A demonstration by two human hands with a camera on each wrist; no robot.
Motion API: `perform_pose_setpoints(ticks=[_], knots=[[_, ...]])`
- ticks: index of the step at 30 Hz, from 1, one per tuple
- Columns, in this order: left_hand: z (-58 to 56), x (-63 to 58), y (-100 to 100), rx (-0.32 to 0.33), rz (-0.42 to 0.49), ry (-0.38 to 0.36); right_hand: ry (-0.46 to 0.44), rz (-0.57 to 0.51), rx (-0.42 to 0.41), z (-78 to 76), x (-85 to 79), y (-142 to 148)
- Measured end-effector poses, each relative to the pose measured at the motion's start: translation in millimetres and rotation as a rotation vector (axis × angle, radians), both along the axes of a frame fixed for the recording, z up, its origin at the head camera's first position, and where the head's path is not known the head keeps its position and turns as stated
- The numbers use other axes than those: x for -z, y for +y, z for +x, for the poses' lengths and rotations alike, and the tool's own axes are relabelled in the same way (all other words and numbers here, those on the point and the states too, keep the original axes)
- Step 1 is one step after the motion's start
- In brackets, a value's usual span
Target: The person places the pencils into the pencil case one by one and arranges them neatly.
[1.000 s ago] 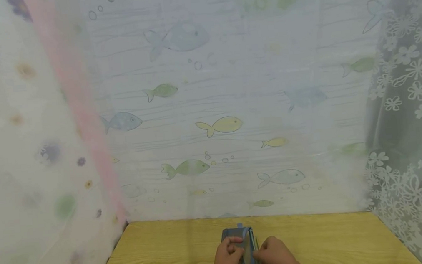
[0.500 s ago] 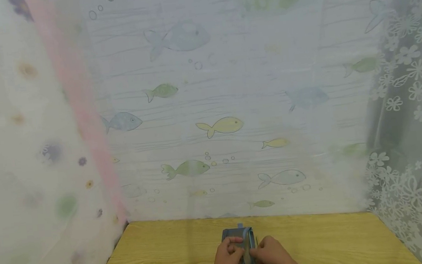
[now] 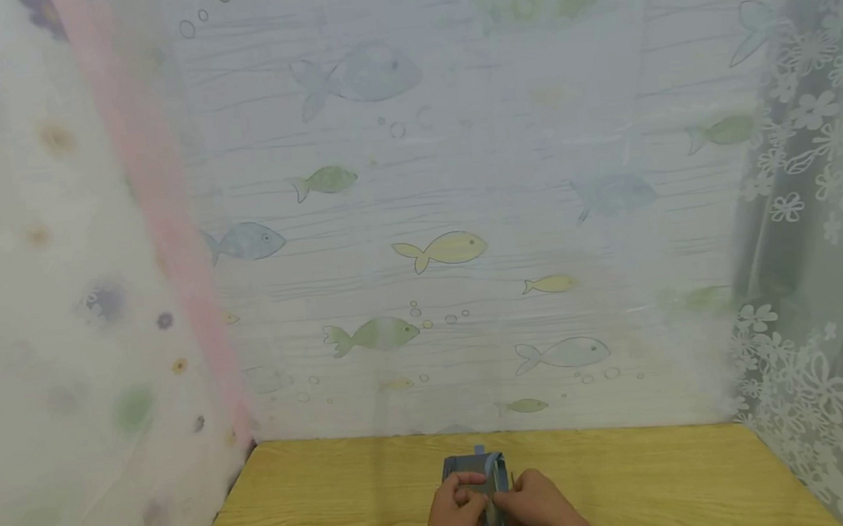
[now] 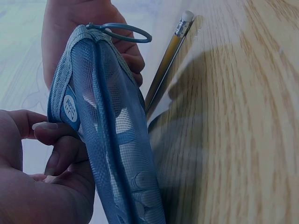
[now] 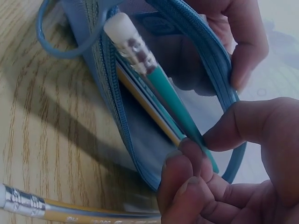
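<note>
A blue mesh pencil case [image 4: 114, 135] stands on its side on the wooden table, its zipped mouth gaping in the right wrist view. My left hand [image 3: 454, 515] pinches the case's left side near the opening. With thumb and fingertips my right hand [image 5: 233, 163] holds a green pencil [image 5: 175, 102], which has a white eraser and lies slanted within the mouth of the case. Yellow and teal striped pencils [image 5: 145, 105] show inside, partly hidden behind it. The pencil's far end is covered by my fingers.
A yellow pencil [image 4: 170, 53] with a white eraser lies on the table [image 3: 322, 505] beside the case, to its right. The ring-shaped zipper pull [image 4: 128, 31] sticks out from the case's end. A fish-patterned curtain [image 3: 443, 169] hangs behind the table.
My right hand has shifted slightly left, bringing the green pencil from beside the case to over its opening. My left hand keeps its place on the case.
</note>
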State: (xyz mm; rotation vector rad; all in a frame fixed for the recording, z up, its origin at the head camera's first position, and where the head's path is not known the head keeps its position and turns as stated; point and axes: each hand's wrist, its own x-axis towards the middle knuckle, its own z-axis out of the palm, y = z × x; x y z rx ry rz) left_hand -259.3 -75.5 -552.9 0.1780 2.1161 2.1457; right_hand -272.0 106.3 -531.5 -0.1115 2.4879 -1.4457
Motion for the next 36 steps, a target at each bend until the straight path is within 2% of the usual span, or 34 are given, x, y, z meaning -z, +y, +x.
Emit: perform_pose_setpoints(ticks=[9,17,26,36], knots=[[0.6,-0.7,-0.1,-0.004,-0.007,-0.018,-0.002,0.009,0.004,-5.3,5.1,-1.7],[-0.7,0.1,0.3,-0.021,-0.011,0.014,0.018,-0.015,-0.006,-3.3,1.9,-7.0],[-1.5,0.7,1.5,-0.025,-0.015,-0.008,0.011,0.005,-0.009,-3.3,2.0,-7.7],[-1.3,1.1,0.8,-0.025,-0.017,-0.014,0.023,-0.024,-0.026,-0.4,1.6,-8.4]])
